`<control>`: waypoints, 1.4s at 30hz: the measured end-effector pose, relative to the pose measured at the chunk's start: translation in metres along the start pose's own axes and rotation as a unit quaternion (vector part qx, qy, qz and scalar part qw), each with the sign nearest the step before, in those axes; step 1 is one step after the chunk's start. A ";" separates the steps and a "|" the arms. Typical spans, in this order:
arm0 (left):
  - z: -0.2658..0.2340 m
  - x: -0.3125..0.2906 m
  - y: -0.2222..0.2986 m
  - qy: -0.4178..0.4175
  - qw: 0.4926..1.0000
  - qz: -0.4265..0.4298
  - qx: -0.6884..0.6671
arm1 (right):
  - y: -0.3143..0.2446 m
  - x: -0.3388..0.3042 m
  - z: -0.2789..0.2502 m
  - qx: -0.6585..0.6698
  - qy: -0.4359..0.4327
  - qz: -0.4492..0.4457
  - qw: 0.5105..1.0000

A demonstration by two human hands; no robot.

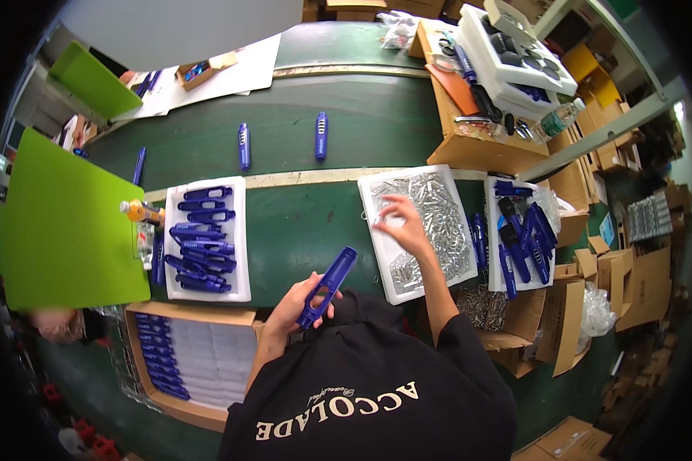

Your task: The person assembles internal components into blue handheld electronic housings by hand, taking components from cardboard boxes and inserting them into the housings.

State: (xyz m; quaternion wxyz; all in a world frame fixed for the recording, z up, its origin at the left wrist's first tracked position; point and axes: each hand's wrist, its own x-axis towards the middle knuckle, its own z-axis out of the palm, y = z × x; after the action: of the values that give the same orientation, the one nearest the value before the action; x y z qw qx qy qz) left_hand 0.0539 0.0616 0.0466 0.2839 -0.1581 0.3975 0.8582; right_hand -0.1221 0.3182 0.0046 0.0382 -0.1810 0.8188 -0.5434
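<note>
My left hand [291, 307] is wrapped round a blue microphone handle shell [331, 286], a tapered tube with an oval opening in its side, held tilted over the bench's near edge. Over a white foam tray [369, 201] heaped with small shiny metal parts [430, 223], my right hand [404, 229] is raised with thumb and forefinger pinched together. Whatever may be between those fingertips is too small to make out. To the left, a second foam tray [241, 230] carries a pile of similar blue shells [206, 250].
Two blue handles [321, 137] lie on the green bench's far strip. At right are a foam tray [546, 278] of blue handles, cartons [565, 323] and a wooden stand [477, 154]. A green divider [69, 230], bottles [144, 212] and a box [192, 311] of shells are at left.
</note>
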 end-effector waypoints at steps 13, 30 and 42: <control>0.005 0.013 -0.012 -0.034 0.984 0.131 -0.119 | -0.067 -0.087 0.067 0.293 0.065 0.233 0.925; 0.005 0.013 -0.018 0.081 0.986 0.122 -0.076 | -0.070 -0.079 0.042 0.300 0.013 0.209 0.931; 0.018 0.010 -0.016 0.081 0.981 0.143 0.102 | -0.113 -0.053 0.051 0.096 0.015 0.005 0.995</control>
State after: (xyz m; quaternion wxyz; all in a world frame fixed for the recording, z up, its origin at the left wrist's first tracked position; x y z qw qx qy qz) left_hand 0.0549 0.0869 0.0437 0.1394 -0.1385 0.5233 0.8292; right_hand -0.0306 0.2525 0.0789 0.0458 -0.1645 0.7641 -0.6221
